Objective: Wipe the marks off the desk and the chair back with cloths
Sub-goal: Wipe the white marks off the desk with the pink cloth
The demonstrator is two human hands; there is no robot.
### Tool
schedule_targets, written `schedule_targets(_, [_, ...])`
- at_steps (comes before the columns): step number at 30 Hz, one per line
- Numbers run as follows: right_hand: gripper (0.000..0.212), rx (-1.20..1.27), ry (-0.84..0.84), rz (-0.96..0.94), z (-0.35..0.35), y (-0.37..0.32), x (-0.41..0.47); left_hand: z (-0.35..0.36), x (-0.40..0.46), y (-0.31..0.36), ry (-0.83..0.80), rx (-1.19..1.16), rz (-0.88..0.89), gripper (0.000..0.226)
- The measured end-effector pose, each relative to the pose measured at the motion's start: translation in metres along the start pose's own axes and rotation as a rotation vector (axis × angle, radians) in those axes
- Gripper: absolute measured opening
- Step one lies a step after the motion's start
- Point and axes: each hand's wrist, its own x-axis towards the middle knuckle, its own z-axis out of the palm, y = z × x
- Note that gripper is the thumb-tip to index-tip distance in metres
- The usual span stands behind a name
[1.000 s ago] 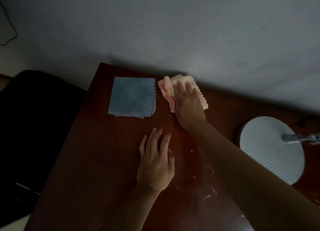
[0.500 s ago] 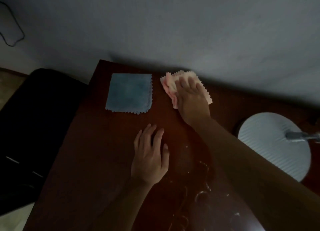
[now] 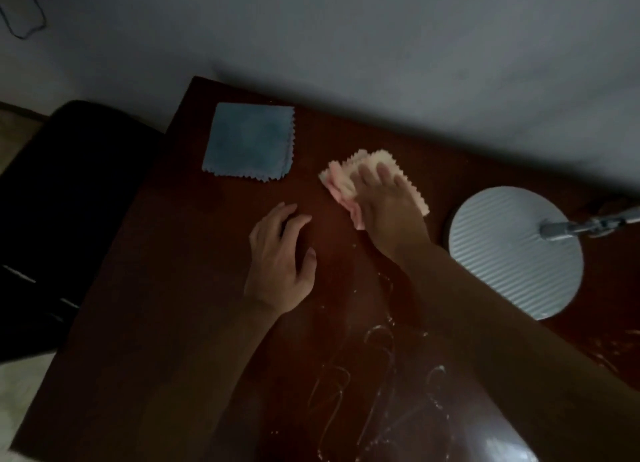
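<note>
On the dark red-brown desk point(image 3: 180, 323), my right hand point(image 3: 388, 212) lies flat on a folded pink cloth point(image 3: 341, 181) and presses it down with straight fingers. To its left my left hand point(image 3: 280, 264) rests palm-down on the wood, fingers relaxed, holding nothing. A blue cloth point(image 3: 249, 141) lies flat near the far left corner, apart from both hands. White scribbled marks point(image 3: 377, 385) cover the near part of the desk. The black chair point(image 3: 65, 219) stands off the desk's left edge.
A round white ribbed lamp base point(image 3: 512, 250) with a metal stem point(image 3: 588, 224) sits on the right side of the desk. A pale wall runs behind the far edge. A thin cable point(image 3: 20, 18) hangs on the wall at top left.
My right hand has slid the pink cloth nearer to me and to the right, away from the blue cloth. The left hand stays resting on the desk. More white marks have come into view.
</note>
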Motion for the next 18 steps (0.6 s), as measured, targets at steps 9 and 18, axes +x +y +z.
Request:
schedule_targets(9, [0.050,0.156,0.019,-0.206,0.022,-0.049,-0.146,-0.007,-0.086,-0.003,-0.024,-0.074,0.020,0.037])
schedule_targets(18, [0.060,0.121,-0.006,-0.027,0.007,-0.022,-0.041,-0.002,-0.087,-0.003,-0.033,-0.039,-0.010,0.047])
